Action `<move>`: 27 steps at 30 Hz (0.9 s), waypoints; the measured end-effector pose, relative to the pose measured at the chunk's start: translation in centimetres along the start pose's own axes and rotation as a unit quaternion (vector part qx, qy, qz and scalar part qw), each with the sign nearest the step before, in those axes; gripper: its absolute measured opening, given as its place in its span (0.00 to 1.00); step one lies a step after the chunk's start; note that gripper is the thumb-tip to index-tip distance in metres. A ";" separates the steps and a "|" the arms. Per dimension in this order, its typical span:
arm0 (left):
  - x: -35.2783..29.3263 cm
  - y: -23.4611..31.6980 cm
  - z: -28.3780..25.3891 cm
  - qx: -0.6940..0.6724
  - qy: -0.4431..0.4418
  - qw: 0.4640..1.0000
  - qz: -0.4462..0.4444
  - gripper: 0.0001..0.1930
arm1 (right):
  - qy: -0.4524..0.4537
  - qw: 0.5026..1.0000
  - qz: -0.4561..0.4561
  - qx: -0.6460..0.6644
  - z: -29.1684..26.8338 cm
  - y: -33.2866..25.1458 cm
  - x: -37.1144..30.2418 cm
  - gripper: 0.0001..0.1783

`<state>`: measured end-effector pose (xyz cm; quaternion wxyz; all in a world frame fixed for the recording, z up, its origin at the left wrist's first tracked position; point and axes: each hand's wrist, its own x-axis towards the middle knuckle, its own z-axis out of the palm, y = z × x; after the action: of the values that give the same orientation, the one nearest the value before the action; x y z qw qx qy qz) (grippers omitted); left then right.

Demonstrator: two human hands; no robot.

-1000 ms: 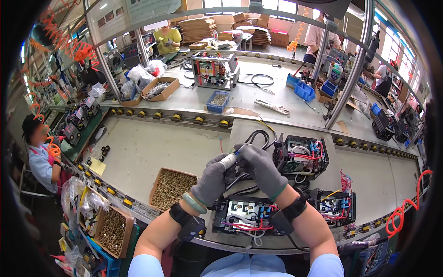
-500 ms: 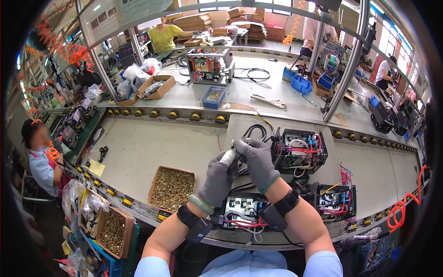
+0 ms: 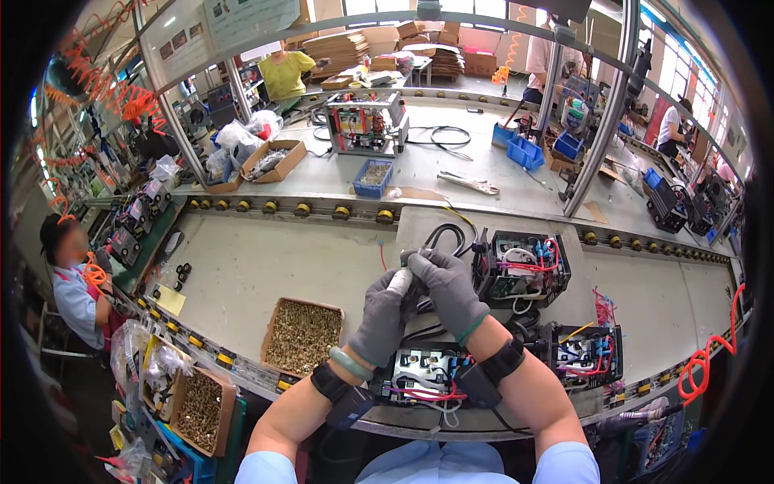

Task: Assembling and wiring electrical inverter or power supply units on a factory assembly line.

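Both my hands wear grey gloves and meet over the middle of the bench. My left hand (image 3: 379,321) is closed, thumb and fingertips pressed together against the right one's. My right hand (image 3: 449,292) is also closed in a pinch at the same spot; the gloves hide what they hold. A looped black cable (image 3: 444,234) lies just beyond them. An open electronic unit (image 3: 422,373) with red and white wires sits below my wrists. A second open unit (image 3: 524,270) stands right of my right hand, and a third open unit (image 3: 586,353) lies nearer, by my right forearm.
A cardboard box of small brass-coloured parts (image 3: 301,335) sits left of my left hand. Another such box (image 3: 201,413) stands lower left. Across the rollers are a blue bin (image 3: 373,177), locking pliers (image 3: 468,182) and a larger open unit (image 3: 367,123). A person (image 3: 74,282) sits at far left.
My hands stay together, with a slight shift in the fingers; the small light tip seen above them earlier is less visible. The view has moved a little.
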<state>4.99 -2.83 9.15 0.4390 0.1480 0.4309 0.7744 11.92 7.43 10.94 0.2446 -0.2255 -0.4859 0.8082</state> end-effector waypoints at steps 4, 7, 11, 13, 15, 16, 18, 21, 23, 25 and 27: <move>-0.2 -0.1 -0.2 0.044 -0.016 0.998 0.032 0.07 | 0.046 0.998 -0.040 -0.003 0.2 0.1 0.2 0.08; -0.7 0.2 0.2 0.094 -0.003 0.995 0.035 0.07 | 0.068 0.996 -0.038 -0.032 0.4 0.0 0.4 0.08; -0.7 -0.3 -0.2 0.109 0.002 0.994 0.023 0.07 | 0.105 0.993 -0.041 -0.042 0.8 -0.3 0.5 0.10; -0.8 -0.3 -0.2 0.116 -0.003 0.993 0.020 0.07 | 0.103 0.993 -0.050 -0.036 0.7 0.1 0.4 0.10; -0.8 -0.3 0.0 0.087 -0.012 0.996 0.012 0.08 | 0.102 0.993 -0.059 -0.031 0.3 0.4 0.8 0.11; -0.8 -0.4 -0.2 0.087 -0.013 0.996 0.013 0.08 | 0.066 0.997 -0.033 0.001 -0.1 0.4 1.2 0.12; -0.5 -0.7 -1.1 0.057 -0.033 0.998 0.006 0.09 | 0.031 0.999 -0.009 0.031 -1.0 -0.1 1.4 0.13; 1.1 -0.6 -1.3 -0.124 0.033 0.992 0.017 0.11 | -0.016 0.997 0.036 0.072 -2.5 -0.2 1.3 0.16; 1.9 -0.3 -1.8 -0.140 0.009 0.990 0.027 0.12 | -0.053 0.997 0.040 -0.047 -1.9 -0.7 -0.5 0.17; 2.7 -0.4 -2.5 -0.148 -0.019 0.988 0.038 0.15 | -0.121 0.963 0.069 -0.231 -1.5 -0.9 -1.7 0.20; 2.5 -1.4 -2.3 -0.065 -0.026 0.994 0.089 0.16 | -0.133 0.951 0.000 -0.278 -1.6 0.9 -1.5 0.15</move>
<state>2.97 -1.71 6.33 0.3878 0.1767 0.3536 0.8327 13.84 7.22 9.64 0.1056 -0.1755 -0.7196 0.6635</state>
